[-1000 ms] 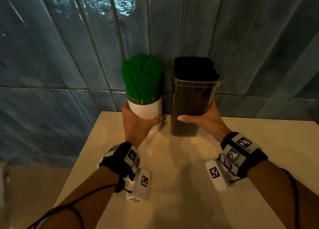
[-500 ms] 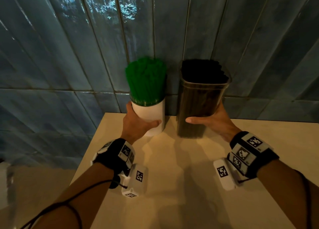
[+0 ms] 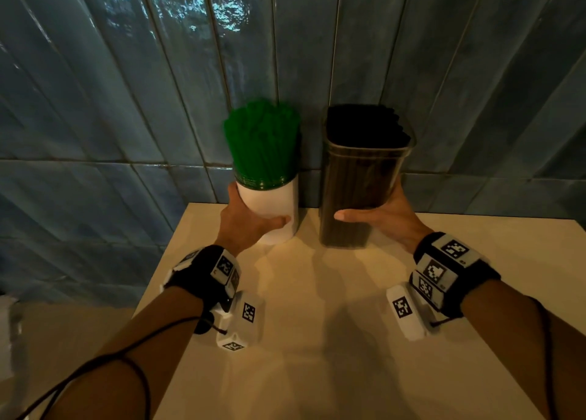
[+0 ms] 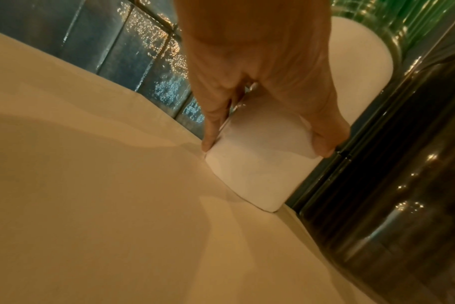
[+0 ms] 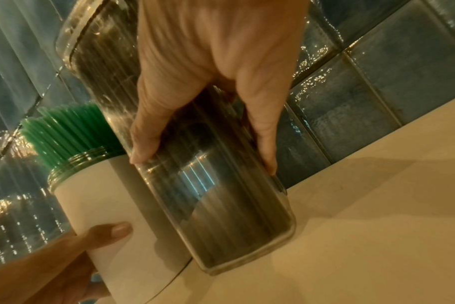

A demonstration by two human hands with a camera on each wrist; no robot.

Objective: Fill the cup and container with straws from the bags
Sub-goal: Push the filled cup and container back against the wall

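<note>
A white cup (image 3: 272,207) packed with green straws (image 3: 261,137) stands at the back of the table by the tiled wall. My left hand (image 3: 250,221) grips the cup (image 4: 260,164) low on its side, thumb across the front. Right beside it stands a clear tall container (image 3: 361,185) full of black straws (image 3: 364,123). My right hand (image 3: 377,218) holds that container (image 5: 210,185) around its lower half, thumb in front and fingers behind. Both vessels stand upright on the table, close together, a narrow gap between them.
The cream table (image 3: 317,340) stretches toward me, its left edge (image 3: 158,270) dropping off to a lower floor. A blue tiled wall (image 3: 158,87) rises directly behind the cup and container. No bags are in view.
Both hands have slid the cup and container a little farther back toward the wall. The grips look the same.
</note>
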